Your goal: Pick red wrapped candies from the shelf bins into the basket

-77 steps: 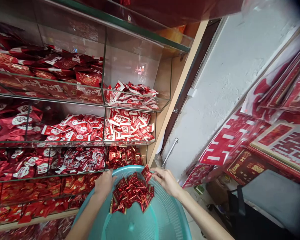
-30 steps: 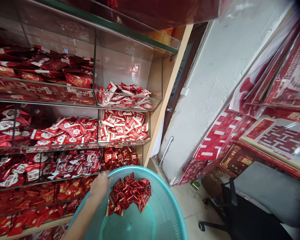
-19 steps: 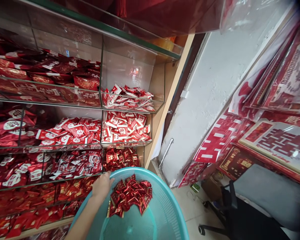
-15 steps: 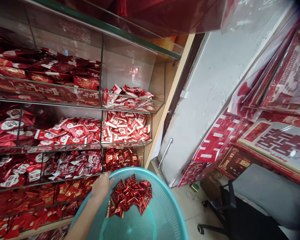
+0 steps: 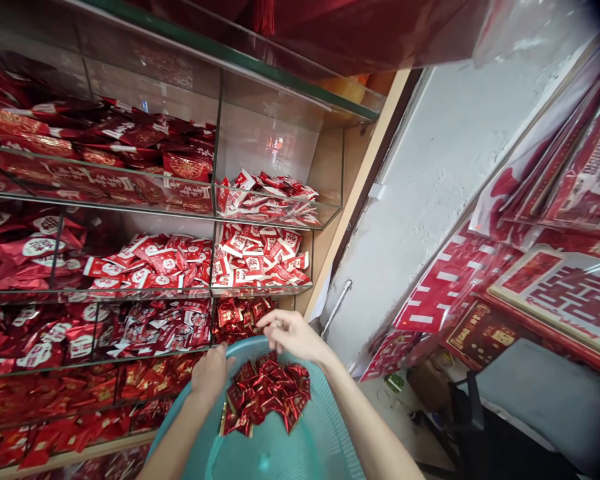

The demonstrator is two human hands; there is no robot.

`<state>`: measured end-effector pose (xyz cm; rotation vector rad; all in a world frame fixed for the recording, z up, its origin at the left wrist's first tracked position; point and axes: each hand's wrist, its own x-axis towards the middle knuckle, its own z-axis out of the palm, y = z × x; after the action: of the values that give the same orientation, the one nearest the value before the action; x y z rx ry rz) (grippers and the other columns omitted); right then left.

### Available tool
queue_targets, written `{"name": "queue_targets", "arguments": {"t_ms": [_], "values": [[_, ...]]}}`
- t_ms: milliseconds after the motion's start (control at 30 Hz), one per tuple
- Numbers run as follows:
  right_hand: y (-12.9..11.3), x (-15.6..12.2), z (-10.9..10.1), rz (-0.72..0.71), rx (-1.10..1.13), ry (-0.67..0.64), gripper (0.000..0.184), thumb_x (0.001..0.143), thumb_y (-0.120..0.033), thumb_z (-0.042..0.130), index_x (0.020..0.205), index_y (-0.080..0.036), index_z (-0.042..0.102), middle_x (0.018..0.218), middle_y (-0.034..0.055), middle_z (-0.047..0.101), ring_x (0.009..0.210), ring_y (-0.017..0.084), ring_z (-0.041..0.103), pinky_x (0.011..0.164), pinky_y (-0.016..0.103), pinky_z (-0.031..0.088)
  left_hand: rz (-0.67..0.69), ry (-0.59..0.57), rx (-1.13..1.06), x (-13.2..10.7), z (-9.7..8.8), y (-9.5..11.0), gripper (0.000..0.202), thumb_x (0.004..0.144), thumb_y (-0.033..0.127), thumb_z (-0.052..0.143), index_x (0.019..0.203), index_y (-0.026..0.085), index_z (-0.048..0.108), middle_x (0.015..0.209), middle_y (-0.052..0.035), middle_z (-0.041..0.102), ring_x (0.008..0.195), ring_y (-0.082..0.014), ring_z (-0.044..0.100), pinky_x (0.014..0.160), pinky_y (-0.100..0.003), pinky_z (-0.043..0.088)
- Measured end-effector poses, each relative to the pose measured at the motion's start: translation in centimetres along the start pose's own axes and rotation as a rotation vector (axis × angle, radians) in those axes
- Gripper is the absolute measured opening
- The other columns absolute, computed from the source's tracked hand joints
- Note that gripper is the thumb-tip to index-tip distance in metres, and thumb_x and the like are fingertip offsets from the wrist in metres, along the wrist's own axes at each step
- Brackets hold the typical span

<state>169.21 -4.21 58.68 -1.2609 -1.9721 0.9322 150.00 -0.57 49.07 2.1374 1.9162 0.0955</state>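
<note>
A teal plastic basket with mesh sides stands against the shelves, and a heap of shiny red wrapped candies lies in it. My left hand is closed over the basket's far-left rim. Above the far rim is my right hand, its fingers loosely bent and apart, with nothing visible in them. The fingertips are beside a low shelf compartment of similar red and gold candies, partly hidden by the hand.
Glass-fronted shelves hold several compartments of red packets. Right of them are a white wall and a rack of red printed decorations. A black and grey office chair stands at lower right.
My right hand has come into view from the lower right, reaching over the basket to the low compartment. My left hand stays on the rim. The view has shifted slightly.
</note>
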Motion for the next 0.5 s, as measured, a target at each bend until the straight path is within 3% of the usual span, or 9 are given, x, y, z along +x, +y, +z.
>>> {"name": "queue_targets", "arguments": {"t_ms": [67, 100, 200, 367, 500], "values": [[4.0, 4.0, 0.3, 0.162, -0.348, 0.051, 0.025, 0.08, -0.011, 0.044, 0.099, -0.016, 0.06, 0.079, 0.003, 0.065, 0.072, 0.011, 0.061, 0.066, 0.021, 0.046, -0.004, -0.005, 0.008, 0.0, 0.1, 0.0, 0.031, 0.088, 0.026, 0.04, 0.113, 0.013, 0.053, 0.098, -0.012, 0.067, 0.091, -0.024, 0.063, 0.067, -0.027, 0.045], [5.8, 5.5, 0.6, 0.286, -0.53, 0.009, 0.029, 0.078, -0.008, 0.045, 0.1, -0.017, 0.06, 0.089, 0.0042, 0.066, 0.083, 0.013, 0.061, 0.074, 0.022, 0.045, -0.003, -0.005, 0.013, 0.0, 0.2, 0.0, 0.031, 0.088, 0.026, 0.04, 0.114, 0.013, 0.052, 0.099, -0.0122, 0.067, 0.091, -0.0243, 0.063, 0.068, -0.028, 0.045], [9.1, 8.0, 1.6, 0.434, -0.645, -0.056, 0.034, 0.07, -0.004, 0.054, 0.101, -0.016, 0.062, 0.107, 0.0116, 0.063, 0.099, 0.022, 0.059, 0.08, 0.028, 0.044, 0.011, 0.005, 0.021, 0.1, 0.3, -0.1, 0.031, 0.088, 0.026, 0.04, 0.114, 0.014, 0.053, 0.101, -0.0124, 0.066, 0.093, -0.0257, 0.062, 0.071, -0.031, 0.046], [10.1, 10.0, 2.4, 0.593, -0.721, -0.175, 0.047, 0.055, -0.002, 0.068, 0.101, -0.011, 0.064, 0.111, 0.019, 0.062, 0.099, 0.03, 0.061, 0.077, 0.032, 0.049, 0.013, -0.009, 0.057, 0.2, 0.0, 0.2, 0.028, 0.088, 0.029, 0.04, 0.106, 0.013, 0.055, 0.102, -0.0137, 0.064, 0.095, -0.026, 0.061, 0.073, -0.033, 0.046], [10.6, 10.9, 2.7, 0.635, -0.777, -0.215, 0.049, 0.057, -0.002, 0.07, 0.105, -0.01, 0.064, 0.112, 0.0189, 0.062, 0.104, 0.029, 0.059, 0.083, 0.032, 0.048, -0.004, -0.024, 0.067, 0.0, -0.5, 0.6, 0.027, 0.088, 0.031, 0.041, 0.105, 0.014, 0.055, 0.103, -0.0138, 0.063, 0.097, -0.0248, 0.06, 0.075, -0.031, 0.045]]}}
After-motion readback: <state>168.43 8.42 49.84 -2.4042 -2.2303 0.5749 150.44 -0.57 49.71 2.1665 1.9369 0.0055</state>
